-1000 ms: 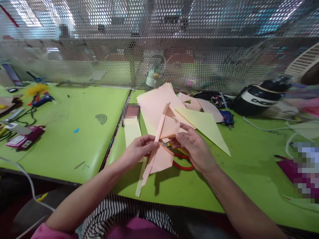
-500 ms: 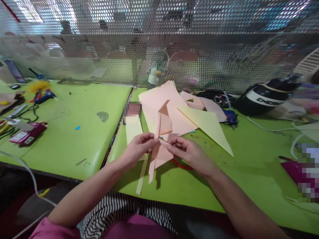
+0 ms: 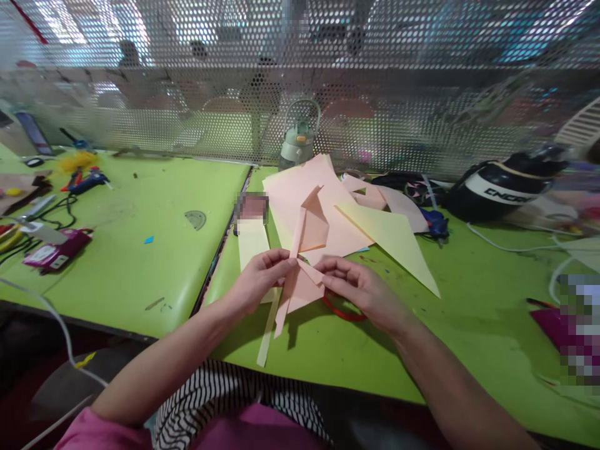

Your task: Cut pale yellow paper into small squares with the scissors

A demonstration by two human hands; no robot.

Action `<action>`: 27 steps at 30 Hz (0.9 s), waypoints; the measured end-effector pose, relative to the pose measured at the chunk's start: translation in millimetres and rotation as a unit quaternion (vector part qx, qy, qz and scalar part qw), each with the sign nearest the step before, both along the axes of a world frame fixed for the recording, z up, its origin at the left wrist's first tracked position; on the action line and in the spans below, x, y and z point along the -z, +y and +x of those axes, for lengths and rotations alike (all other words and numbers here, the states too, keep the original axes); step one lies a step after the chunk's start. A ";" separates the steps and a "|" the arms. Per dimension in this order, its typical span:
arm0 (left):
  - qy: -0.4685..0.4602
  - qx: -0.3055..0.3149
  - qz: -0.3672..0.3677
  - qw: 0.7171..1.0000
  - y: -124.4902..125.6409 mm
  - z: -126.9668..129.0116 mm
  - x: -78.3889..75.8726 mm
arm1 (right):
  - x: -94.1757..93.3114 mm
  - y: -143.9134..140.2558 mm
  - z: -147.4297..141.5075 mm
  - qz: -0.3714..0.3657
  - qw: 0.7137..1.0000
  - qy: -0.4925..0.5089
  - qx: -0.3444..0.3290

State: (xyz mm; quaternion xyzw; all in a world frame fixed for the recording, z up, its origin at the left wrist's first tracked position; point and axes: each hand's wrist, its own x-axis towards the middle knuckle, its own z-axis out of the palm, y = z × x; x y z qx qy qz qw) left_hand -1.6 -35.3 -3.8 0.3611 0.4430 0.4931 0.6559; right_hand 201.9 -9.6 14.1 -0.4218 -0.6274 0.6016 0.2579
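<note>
Since a second ago the right hand [image 3: 363, 289] has dropped lower and drawn in toward the left hand [image 3: 259, 279]. Both pinch the folded pink paper [image 3: 300, 275] at its middle, above the green table [image 3: 422, 337]. Its long axis runs near-to-far, with the red-handled scissors [image 3: 342, 310] beneath it.

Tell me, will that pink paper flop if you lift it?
Probably a little. The pink paper looks thin, and its long tail droops below the left hand. Its folds likely stiffen the middle. It seems very light, since the right hand pinches it with fingertips only.
</note>
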 end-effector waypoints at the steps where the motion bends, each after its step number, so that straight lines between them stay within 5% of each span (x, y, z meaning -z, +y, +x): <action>1: 0.000 -0.001 -0.001 1.000 0.1 -0.1 -0.2 | -0.8 -0.2 -0.1 0.000 1.000 0.001 0.000; 27: -0.087 -0.009 -0.026 0.996 0.0 -0.6 -2.1 | -5.3 3.8 -1.7 0.020 0.994 0.032 0.100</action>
